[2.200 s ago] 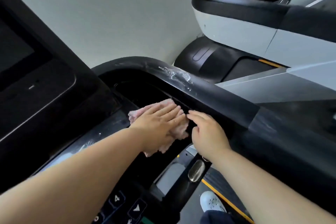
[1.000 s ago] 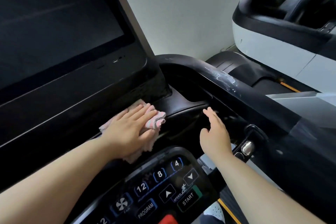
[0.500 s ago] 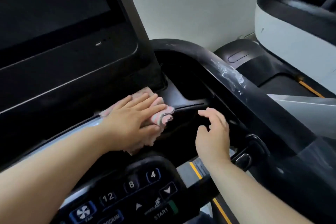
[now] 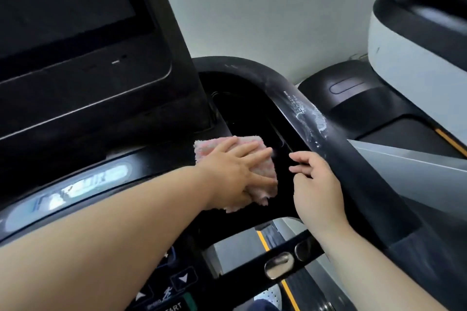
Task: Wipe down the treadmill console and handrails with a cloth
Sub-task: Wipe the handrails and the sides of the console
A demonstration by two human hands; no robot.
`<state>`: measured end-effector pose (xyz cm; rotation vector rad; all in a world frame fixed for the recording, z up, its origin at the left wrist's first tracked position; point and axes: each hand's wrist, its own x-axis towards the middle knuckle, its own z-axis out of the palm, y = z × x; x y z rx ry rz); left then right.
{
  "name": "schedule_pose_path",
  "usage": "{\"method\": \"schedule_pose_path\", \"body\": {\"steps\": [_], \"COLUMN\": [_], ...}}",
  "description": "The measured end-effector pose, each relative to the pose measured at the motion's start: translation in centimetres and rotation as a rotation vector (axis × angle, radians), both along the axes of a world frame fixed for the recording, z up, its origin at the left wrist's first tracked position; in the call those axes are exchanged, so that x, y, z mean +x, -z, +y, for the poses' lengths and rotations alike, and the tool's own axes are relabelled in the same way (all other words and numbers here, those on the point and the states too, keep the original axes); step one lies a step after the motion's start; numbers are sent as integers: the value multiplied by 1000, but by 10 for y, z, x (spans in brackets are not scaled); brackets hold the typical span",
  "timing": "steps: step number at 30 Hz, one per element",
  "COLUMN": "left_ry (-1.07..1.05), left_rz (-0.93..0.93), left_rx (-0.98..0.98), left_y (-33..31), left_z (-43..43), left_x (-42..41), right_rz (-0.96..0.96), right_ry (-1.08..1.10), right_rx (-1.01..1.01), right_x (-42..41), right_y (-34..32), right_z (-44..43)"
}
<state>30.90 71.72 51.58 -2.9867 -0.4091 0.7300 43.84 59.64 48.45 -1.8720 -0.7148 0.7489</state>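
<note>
**Pink cloth pressed flat on the console ledge, right of the screen**

The cloth (image 4: 203, 148) is a small, fluffy pink terry rag with faint paler stripes. It is folded into a rough square, with a frayed corner hanging at its near edge. It lies on the glossy black console ledge (image 4: 161, 156), just past the lower right corner of the screen housing (image 4: 101, 98) and at the near lip of the dark tray recess (image 4: 242, 108).

The left hand (image 4: 235, 169) lies flat on it, with fingers straight and spread and the palm pressing down, not clenched. The right hand (image 4: 316, 184) grips nothing. Its fingers are loosely bent and it hovers between the cloth and the right handrail (image 4: 353, 159). A white dried smear (image 4: 312, 116) marks the rail further away.

Half a second earlier the cloth sat tucked under the housing's edge, and a striped fold poked out beyond the fingertips. Now it is slightly further right and spread wider. The right hand's fingertips are closer to it.
</note>
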Motion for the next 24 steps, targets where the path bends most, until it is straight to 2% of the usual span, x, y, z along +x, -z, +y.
{"method": "schedule_pose_path", "body": {"steps": [4,6,12,17,24], "left_ry": [200,176,-116,-441,-623], "left_rz": [-14,13,53,-175,-244], "left_rx": [-19,-68,-104,-143,-138], "left_y": [9,2,-34,-29,-35], "left_z": [0,8,25,14,9], "left_x": [-19,-47,-135,-196,-272], "right_rz": [19,42,26,41,20], "right_ry": [-55,-70,-131,-173,-196], "right_rx": [-46,-64,-100,-77,-42], "right_x": [7,7,-8,-35,-67], "right_y": [8,10,0,-7,-38], "right_z": [-18,-21,-17,-13,-16]}}
